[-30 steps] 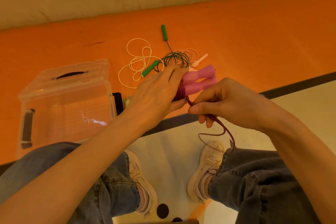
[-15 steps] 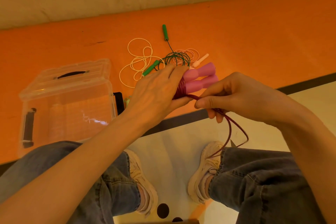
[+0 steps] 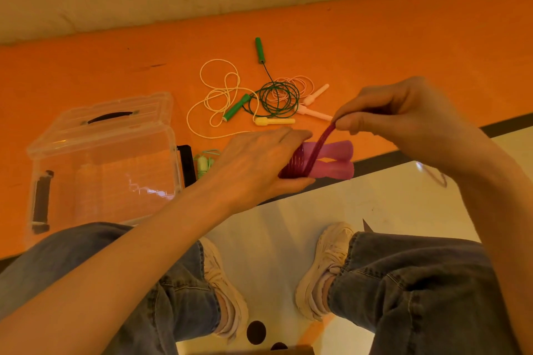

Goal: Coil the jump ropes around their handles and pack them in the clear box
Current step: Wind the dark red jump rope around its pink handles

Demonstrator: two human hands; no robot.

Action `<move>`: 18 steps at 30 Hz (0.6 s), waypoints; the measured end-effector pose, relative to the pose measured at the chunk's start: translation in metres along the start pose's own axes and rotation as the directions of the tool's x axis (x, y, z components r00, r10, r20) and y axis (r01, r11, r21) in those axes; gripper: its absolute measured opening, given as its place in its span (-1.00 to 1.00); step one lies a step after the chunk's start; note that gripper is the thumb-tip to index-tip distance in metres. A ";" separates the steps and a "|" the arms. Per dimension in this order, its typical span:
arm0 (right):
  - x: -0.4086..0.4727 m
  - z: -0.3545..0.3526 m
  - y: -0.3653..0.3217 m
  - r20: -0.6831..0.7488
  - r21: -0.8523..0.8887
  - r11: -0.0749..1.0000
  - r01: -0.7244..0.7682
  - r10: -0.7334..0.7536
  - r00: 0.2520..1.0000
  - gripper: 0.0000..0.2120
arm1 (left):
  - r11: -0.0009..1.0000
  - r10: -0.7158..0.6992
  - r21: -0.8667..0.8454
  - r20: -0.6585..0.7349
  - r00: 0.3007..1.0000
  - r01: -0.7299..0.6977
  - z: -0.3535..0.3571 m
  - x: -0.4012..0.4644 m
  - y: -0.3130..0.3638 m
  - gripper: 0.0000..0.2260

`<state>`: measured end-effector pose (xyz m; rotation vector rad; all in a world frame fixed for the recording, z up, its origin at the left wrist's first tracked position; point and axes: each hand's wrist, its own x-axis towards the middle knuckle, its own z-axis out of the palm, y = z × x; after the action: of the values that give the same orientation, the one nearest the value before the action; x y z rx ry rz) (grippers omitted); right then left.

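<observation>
I'm partway through winding the maroon rope [image 3: 318, 147] around its two pink handles [image 3: 334, 160], so the thing to get right, I think, is tension: keep the strand taut as it comes over, lay each turn snug against the last one, and not let the bundle twist in my grip. The free tail looks short, so I should plan to tuck its end under a turn to stop it springing loose.

My left hand [image 3: 256, 163] is wrapped around the handles at their wound end, fingers over the top and thumb underneath, clamping the coils in place. My right hand [image 3: 403, 118] is up and to the right of it, thumb and forefinger pinching the rope, which runs tight from that pinch down to the coils. The other fingers are curled loosely.

The clear box [image 3: 106, 158] sits open to the left of my left hand, apparently empty. Beyond my hands lie the green rope [image 3: 277, 96], the cream rope [image 3: 222, 92] and a pale pink rope [image 3: 300, 85], all uncoiled. A light green one [image 3: 203, 163] lies between the box and my left hand.
</observation>
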<state>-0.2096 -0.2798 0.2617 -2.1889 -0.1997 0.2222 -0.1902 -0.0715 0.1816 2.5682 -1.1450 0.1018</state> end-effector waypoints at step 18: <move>0.024 0.006 0.017 0.071 0.036 0.996 -0.082 0.080 0.994 -0.89 | 0.974 0.125 -0.187 -0.038 0.991 -0.129 -0.014 -0.005 0.006 -0.40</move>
<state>-0.1862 -0.2797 0.2423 -2.1545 -0.1446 0.3459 -0.1967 -0.0675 0.1953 2.3218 -1.2459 0.0528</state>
